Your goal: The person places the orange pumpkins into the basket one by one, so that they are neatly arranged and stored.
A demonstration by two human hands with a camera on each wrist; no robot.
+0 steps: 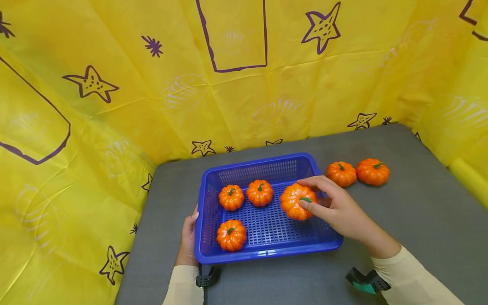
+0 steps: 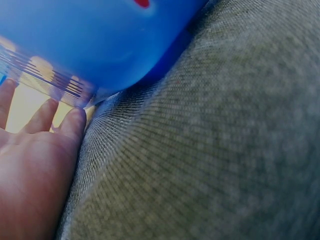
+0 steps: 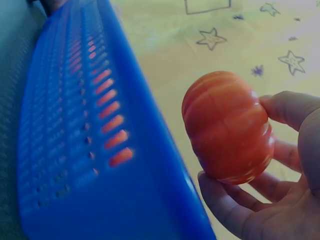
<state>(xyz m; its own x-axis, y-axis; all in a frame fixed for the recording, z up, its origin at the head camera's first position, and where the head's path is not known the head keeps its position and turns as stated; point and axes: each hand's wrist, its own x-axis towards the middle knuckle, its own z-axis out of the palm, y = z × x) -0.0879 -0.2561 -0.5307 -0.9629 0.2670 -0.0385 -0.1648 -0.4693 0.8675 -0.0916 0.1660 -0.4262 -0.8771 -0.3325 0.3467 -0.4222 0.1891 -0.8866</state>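
Observation:
A blue plastic basket (image 1: 267, 253) with perforated walls stands on the grey table, with several small orange pumpkins inside, among them one pumpkin (image 1: 231, 235) near its front left corner. My right hand (image 1: 339, 212) holds another orange pumpkin (image 1: 298, 201) above the basket's right part. In the right wrist view, thumb and fingers grip this pumpkin (image 3: 227, 127) beside the basket's rim, its ribbed skin towards the camera. At the basket's left side, my left hand (image 1: 188, 237) rests against the outer wall. The left wrist view shows its fingers (image 2: 75, 122) mostly straight, touching the slotted wall.
Two more pumpkins, a nearer one (image 1: 341, 174) and a farther one (image 1: 373, 172), sit on the table (image 1: 427, 220) to the right of the basket. A yellow cloth (image 1: 236, 106) with starfish drawings hangs behind and on both sides.

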